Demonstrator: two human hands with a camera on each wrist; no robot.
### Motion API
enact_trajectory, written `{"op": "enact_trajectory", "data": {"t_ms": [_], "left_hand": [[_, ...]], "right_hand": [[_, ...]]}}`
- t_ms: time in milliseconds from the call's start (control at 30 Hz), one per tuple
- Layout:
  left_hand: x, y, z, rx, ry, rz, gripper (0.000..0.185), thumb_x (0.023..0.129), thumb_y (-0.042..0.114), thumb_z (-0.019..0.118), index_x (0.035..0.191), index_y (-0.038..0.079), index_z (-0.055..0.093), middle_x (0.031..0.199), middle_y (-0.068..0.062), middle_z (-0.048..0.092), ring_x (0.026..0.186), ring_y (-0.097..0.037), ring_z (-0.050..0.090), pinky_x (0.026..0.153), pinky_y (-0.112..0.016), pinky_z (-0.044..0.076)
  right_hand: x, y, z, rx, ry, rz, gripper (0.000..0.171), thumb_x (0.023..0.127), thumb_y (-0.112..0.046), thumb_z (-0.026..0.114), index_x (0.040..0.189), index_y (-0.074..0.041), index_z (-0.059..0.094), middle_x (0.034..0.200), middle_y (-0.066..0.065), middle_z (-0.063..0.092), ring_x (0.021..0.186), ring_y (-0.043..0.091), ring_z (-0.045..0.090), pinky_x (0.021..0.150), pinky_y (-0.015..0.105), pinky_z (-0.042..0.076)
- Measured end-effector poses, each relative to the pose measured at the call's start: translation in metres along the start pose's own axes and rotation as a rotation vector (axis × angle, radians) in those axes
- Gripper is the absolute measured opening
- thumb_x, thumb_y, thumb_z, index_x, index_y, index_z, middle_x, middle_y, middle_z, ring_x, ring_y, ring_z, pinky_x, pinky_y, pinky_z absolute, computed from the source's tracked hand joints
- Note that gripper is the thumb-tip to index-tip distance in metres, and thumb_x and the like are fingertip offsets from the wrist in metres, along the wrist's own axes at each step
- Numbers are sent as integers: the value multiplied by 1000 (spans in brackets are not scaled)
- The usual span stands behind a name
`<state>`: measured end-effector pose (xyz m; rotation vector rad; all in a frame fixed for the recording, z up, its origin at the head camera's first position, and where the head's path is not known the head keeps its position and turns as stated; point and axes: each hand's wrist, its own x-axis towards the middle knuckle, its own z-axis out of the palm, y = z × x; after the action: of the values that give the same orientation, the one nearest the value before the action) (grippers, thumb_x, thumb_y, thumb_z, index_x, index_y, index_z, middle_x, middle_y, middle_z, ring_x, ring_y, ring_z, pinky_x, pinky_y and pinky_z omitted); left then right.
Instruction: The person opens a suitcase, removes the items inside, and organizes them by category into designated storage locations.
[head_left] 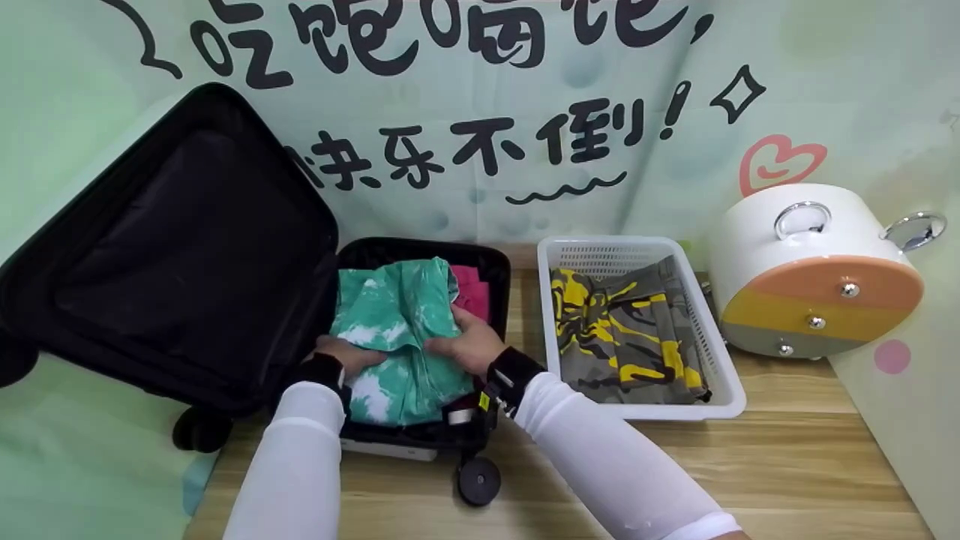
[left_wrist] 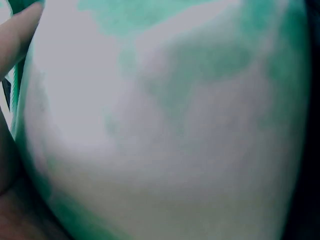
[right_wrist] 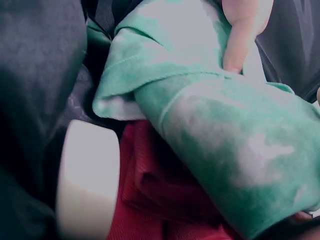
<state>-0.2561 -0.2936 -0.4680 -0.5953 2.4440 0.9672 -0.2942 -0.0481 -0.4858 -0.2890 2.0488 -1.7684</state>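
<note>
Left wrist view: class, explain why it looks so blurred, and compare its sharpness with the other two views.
Left wrist view: the green cloth fills the lens too close to focus, a mere smear. Right wrist view: soft too, yet folds of it over the red cloth read. Head view: sharpest, evenly lit, edges bowed by a wide lens; suitcase lid stays dark.

Green-and-white tie-dye garment (head_left: pixel 397 330), black suitcase (head_left: pixel 187 247), yellow-grey camouflage cloth (head_left: pixel 622 330), white basket (head_left: pixel 720 382).
</note>
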Motion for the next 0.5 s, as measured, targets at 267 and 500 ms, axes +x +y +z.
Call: {"op": "enact_trajectory", "data": {"t_ms": [267, 500], "left_hand": [[4, -6, 3, -56, 42, -12, 121, 91, 47, 77, 159, -19, 3, 163, -40, 20, 149, -49, 32, 120, -48, 38], [6, -3, 4, -12, 86, -11, 104, 87, 50, 82, 151, -18, 38, 148, -34, 50, 132, -42, 53, 110, -45, 47]], "right_hand": [[-5, -3, 8, -208, 24, -112, 72, 94, -17, 79, 159, -11, 49, 143, 8, 66, 124, 22, 64, 105, 39, 54], [-6, -5, 15, -288, -38, -88, 82, 94, -21, 80, 165, -12, 40, 162, 18, 44, 143, 32, 48, 115, 44, 45]]}}
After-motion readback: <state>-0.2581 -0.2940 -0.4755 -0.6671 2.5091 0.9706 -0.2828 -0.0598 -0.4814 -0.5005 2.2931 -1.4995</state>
